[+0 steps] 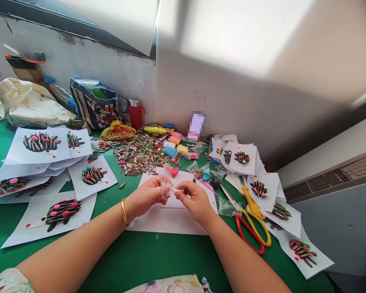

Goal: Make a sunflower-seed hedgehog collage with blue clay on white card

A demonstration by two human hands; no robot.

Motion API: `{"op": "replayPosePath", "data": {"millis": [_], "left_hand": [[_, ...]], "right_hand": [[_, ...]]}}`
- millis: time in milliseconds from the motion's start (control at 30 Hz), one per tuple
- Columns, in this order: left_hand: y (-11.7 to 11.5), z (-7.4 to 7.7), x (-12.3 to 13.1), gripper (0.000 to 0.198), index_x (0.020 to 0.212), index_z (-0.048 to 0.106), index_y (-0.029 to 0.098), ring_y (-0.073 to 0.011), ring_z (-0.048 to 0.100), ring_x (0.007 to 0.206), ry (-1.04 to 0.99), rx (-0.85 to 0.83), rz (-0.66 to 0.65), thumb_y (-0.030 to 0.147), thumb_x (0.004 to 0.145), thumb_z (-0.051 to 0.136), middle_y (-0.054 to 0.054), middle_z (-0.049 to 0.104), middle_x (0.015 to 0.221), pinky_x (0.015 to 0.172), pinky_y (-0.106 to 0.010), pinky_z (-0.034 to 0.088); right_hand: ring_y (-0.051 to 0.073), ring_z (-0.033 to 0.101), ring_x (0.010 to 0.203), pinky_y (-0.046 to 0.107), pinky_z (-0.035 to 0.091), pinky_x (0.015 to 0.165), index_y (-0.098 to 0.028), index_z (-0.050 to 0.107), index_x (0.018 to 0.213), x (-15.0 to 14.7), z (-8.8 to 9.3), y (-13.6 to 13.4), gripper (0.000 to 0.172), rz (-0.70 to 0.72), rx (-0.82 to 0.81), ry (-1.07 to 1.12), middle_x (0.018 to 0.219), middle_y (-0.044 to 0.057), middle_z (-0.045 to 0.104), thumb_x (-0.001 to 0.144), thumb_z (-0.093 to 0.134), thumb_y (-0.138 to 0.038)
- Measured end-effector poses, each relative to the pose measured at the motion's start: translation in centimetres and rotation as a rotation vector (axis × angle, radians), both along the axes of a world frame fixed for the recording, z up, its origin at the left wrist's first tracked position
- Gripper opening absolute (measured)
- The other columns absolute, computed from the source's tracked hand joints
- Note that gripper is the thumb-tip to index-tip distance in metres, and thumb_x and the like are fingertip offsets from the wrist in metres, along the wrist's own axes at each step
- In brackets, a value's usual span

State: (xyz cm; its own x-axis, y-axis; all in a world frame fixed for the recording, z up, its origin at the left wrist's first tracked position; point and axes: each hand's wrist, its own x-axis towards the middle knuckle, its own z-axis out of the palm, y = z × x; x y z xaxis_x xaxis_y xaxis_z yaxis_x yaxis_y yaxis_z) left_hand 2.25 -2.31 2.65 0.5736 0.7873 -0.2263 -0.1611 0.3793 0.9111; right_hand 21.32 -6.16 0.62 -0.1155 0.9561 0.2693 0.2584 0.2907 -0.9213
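Observation:
In the middle of the view my left hand [151, 196] pinches a small clear plastic bag [165, 188]. Close beside it, my right hand [195, 202] has thumb and forefinger closed on a small white piece of what looks like modelling clay [178, 191], which seems to touch the bag. Both hands are above white paper sheets [171, 224]. Just beyond the fingers lies a bag of red clay [172, 171]. Bags with blue clay [206, 172] and black clay [216, 179] lie past my right hand, near a pink stick [208, 188].
Sunflower seeds [140, 152] are heaped behind the paper. Hedgehog pictures made with seeds stand left [64, 213] and right [301, 250]. Scissors [251, 232] and a yellow cutter [253, 201] lie right. A red flask [136, 116] and striped bag [94, 101] stand behind, near a phone [196, 126].

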Motion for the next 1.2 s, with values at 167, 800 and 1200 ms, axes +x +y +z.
{"op": "replayPosePath", "data": {"millis": [167, 800, 1200], "left_hand": [[0.29, -0.12, -0.13, 0.037, 0.081, 0.050, 0.019, -0.0062, 0.044, 0.052, -0.007, 0.024, 0.057, 0.046, 0.073, 0.075, 0.006, 0.049, 0.063, 0.053, -0.020, 0.034], [0.23, 0.27, -0.12, 0.029, 0.095, 0.049, 0.024, -0.0099, 0.055, 0.061, -0.056, 0.115, 0.174, 0.031, 0.078, 0.071, 0.006, 0.058, 0.071, 0.061, -0.024, 0.045], [0.64, 0.21, 0.33, 0.016, 0.073, 0.073, 0.017, -0.0151, 0.058, 0.072, 0.172, 0.310, 0.243, 0.032, 0.070, 0.075, -0.004, 0.065, 0.079, 0.071, -0.030, 0.051]], "right_hand": [[0.016, 0.061, 0.072, 0.030, 0.050, 0.068, -0.023, 0.061, 0.102, -0.06, 0.17, 0.34, 0.029, 0.074, -0.182, 0.262, 0.076, -0.001, 0.060, 0.079, 0.072, -0.037], [0.012, 0.056, 0.065, 0.027, 0.048, 0.063, -0.022, 0.059, 0.093, 0.52, 0.56, 0.79, 0.023, -0.002, -0.227, 0.321, 0.074, -0.003, 0.057, 0.081, 0.067, -0.039], [0.015, 0.065, 0.076, 0.030, 0.051, 0.070, -0.022, 0.057, 0.095, 0.46, 0.50, 0.72, 0.024, 0.002, -0.222, 0.305, 0.086, 0.000, 0.061, 0.084, 0.064, -0.042]]}}
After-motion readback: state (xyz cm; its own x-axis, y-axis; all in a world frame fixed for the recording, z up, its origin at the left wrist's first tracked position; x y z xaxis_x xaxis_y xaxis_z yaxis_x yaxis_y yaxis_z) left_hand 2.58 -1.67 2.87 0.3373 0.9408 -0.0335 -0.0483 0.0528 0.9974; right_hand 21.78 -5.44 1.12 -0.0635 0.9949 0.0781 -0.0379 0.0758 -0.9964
